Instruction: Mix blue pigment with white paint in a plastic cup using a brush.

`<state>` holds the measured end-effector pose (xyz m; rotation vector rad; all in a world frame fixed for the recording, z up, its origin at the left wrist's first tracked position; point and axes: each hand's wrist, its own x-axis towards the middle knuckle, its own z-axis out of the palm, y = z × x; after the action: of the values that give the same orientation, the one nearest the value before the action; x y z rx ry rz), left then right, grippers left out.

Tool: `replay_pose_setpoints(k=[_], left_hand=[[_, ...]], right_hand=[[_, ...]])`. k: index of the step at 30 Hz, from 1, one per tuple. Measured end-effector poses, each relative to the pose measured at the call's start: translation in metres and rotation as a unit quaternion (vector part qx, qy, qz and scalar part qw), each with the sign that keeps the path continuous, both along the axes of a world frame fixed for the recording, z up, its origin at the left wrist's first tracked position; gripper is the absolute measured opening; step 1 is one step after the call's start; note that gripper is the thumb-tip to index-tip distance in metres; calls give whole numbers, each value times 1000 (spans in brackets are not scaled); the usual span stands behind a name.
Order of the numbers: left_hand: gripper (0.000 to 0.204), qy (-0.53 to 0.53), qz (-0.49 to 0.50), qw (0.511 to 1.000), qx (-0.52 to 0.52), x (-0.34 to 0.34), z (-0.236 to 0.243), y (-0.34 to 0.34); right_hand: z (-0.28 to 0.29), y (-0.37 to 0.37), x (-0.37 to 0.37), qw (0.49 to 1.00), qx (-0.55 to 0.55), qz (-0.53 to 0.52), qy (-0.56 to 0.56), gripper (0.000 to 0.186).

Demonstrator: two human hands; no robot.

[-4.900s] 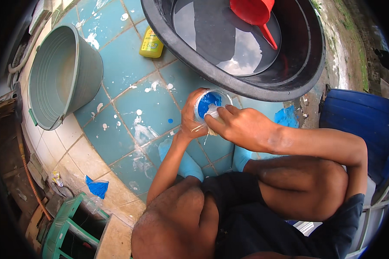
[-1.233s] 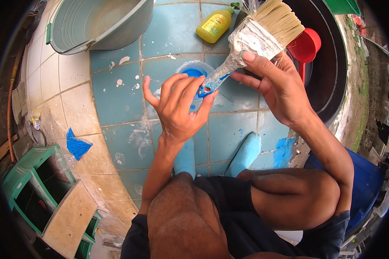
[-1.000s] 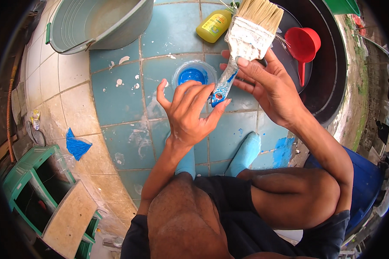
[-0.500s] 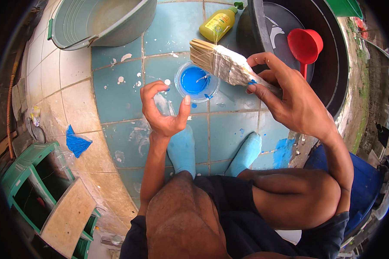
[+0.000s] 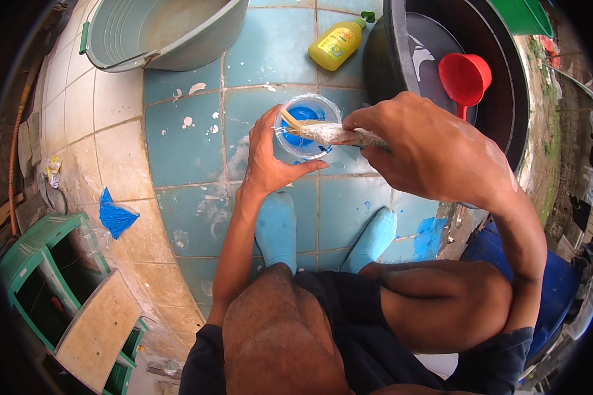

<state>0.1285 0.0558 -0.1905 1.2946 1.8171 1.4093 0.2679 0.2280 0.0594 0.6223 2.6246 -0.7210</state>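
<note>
A clear round plastic tub [image 5: 335, 105] of blue paint [image 5: 299, 117] stands on the tiled floor in front of my feet. My left hand [image 5: 270, 158] curls around its left side, with the thumb stretched along the near side. In my right hand [image 5: 435, 148] is a wide paintbrush [image 5: 336, 133], pinched by its handle. White dried paint coats the brush below its pale bristles. It is turned edge-on, its bristles over the tub's mouth; I cannot tell how deep the tips reach into the paint.
A yellow pump bottle [image 5: 336, 46] stands beyond the tub. At the far left is a grey-green bucket [image 5: 197, 49]. A large black basin [image 5: 396, 59] at the right holds a red dipper [image 5: 464, 76]. Green stools [image 5: 46, 253] and a blue plastic scrap [image 5: 116, 216] lie left.
My right hand has lowered the brush and turned it edge-on, bringing the bristles over the tub. My left hand has moved right and forward from beside the tub onto its side.
</note>
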Motion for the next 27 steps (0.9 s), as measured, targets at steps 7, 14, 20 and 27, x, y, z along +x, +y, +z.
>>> replay_pose_setpoints(k=[7,14,20,27], left_hand=[[104,12,1,999,48,7,-16,21],[103,-30,22,999,3,2,-20,5],[100,11,13,999,32,4,-16,12],[83,-37,20,998,56,7,-16,15]], right_hand=[[2,-21,-48,983,104,139,-56,10],[-57,-28,-44,989,25,123,83,12],[-55,-23,-26,993,12,70,94,15],[-96,-6,-16,978,-31,122,164,23]])
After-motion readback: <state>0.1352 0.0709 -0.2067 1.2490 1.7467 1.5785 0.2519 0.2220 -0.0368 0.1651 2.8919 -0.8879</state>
